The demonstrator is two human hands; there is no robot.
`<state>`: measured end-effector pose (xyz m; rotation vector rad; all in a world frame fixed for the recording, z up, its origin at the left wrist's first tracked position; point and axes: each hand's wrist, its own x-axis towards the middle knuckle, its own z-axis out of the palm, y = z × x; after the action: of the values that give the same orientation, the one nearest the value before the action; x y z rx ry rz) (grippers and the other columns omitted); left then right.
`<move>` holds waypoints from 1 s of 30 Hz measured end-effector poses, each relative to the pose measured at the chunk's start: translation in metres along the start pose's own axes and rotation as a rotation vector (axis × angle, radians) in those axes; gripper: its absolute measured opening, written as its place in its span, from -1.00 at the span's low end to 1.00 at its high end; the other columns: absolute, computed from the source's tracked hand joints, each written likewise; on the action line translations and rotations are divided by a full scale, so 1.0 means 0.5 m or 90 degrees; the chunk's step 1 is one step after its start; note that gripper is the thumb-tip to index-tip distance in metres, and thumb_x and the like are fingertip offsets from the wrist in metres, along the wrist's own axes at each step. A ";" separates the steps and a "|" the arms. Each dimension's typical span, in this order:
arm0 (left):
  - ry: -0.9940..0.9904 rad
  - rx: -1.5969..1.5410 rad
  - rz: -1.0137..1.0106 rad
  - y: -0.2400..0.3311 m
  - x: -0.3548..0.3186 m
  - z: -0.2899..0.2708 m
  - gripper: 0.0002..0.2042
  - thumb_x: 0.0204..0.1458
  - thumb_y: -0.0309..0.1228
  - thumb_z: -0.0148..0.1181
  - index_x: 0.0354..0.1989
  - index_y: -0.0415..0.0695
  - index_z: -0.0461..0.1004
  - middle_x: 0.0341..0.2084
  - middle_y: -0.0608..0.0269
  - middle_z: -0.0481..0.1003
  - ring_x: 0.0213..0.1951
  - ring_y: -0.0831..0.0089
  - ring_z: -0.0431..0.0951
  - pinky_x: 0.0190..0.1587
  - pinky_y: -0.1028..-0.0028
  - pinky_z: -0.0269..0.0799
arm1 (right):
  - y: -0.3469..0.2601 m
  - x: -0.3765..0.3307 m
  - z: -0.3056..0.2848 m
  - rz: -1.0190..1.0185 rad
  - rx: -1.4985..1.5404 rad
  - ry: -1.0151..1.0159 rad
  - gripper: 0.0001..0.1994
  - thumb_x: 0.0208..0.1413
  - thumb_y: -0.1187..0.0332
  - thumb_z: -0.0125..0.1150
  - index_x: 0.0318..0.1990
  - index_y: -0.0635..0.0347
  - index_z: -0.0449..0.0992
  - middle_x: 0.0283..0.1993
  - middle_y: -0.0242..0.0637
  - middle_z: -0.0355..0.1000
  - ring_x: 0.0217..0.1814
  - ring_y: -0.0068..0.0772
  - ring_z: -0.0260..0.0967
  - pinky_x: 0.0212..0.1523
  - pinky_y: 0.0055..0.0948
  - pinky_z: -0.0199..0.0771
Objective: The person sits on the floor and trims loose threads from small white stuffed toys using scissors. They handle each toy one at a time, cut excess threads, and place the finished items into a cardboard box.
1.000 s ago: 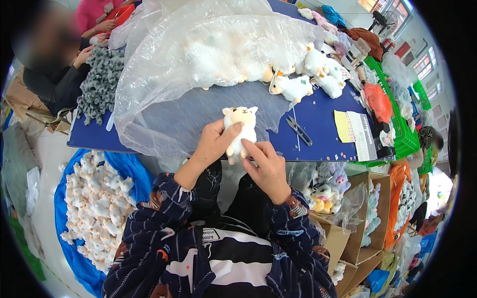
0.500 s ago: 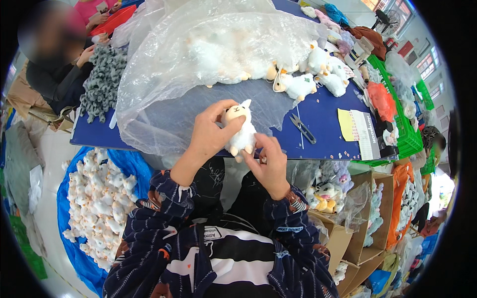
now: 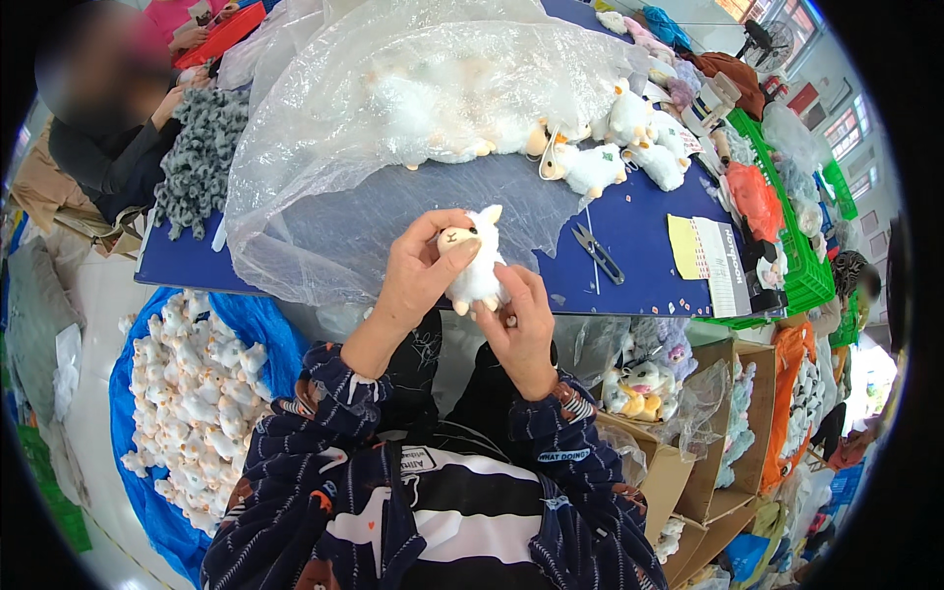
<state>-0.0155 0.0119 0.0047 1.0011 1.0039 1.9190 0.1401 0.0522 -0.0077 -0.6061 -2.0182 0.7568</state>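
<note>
A small white plush alpaca [image 3: 482, 264] with a cream face and stubby cream feet is held between both hands, just off the table's near edge. My left hand [image 3: 418, 270] grips its head, thumb across the face. My right hand [image 3: 519, 320] is closed on its lower body near the feet. Beyond them on the blue table [image 3: 649, 251], a clear plastic bag [image 3: 334, 147] covers several white plush toys. More white plush alpacas [image 3: 595, 169] lie by the bag's right side, one with a cord loop. Thread snips [image 3: 600, 256] rest to the right of my hands.
At lower left stands a blue sack [image 3: 120, 393] full of small white plush pieces. Grey plush [image 3: 202, 157] is heaped at the table's left end beside another person. Printed sheets [image 3: 710, 261] lie at right; cardboard boxes [image 3: 693, 482] with toys stand below.
The plush alpaca has tilted and turned in my hands, so its face now points more to the left. My right hand has shifted slightly left along its lower body.
</note>
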 end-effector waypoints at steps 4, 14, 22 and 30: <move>0.057 0.045 0.062 -0.016 -0.005 0.017 -0.81 0.09 -0.58 0.09 -0.11 -0.25 0.42 -0.04 0.12 0.42 -0.09 0.50 0.47 -0.07 0.50 0.44 | 0.007 -0.002 0.009 -0.004 -0.005 0.013 -0.52 -0.10 0.50 0.36 0.06 0.21 0.43 -0.06 -0.16 0.34 -0.44 -0.54 0.32 -0.47 -0.60 0.39; 0.019 0.035 0.057 -0.022 -0.007 0.037 -0.36 0.04 -0.53 0.19 0.29 -0.27 0.02 0.17 0.05 0.24 0.15 0.30 0.33 0.05 0.38 0.39 | 0.055 -0.009 0.006 0.122 0.187 0.101 -0.55 0.00 0.52 0.26 0.10 0.32 0.36 -0.04 -0.20 0.33 -0.50 -0.67 0.25 -0.54 -0.66 0.29; -0.090 0.526 0.304 -0.004 -0.080 0.012 -0.60 -0.18 -0.55 0.34 -0.07 -0.17 0.49 -0.12 0.10 0.38 -0.17 0.22 0.49 -0.12 0.36 0.46 | 0.065 -0.023 0.005 0.131 0.197 0.100 -0.50 0.02 0.51 0.27 0.15 0.33 0.31 -0.02 -0.20 0.33 -0.51 -0.69 0.23 -0.55 -0.65 0.26; -0.074 0.527 0.308 -0.012 -0.027 0.013 -0.79 -0.08 -0.64 0.22 -0.23 -0.23 0.53 -0.34 0.13 0.44 -0.33 0.26 0.51 -0.31 0.43 0.46 | 0.021 0.040 -0.063 0.020 -0.057 0.007 -0.62 -0.03 0.51 0.32 0.01 0.19 0.49 -0.09 -0.18 0.39 -0.45 -0.46 0.35 -0.49 -0.56 0.37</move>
<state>-0.0025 0.0048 -0.0021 1.9388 1.6538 1.7696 0.1585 0.0815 0.0099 -0.6932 -2.0453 0.6817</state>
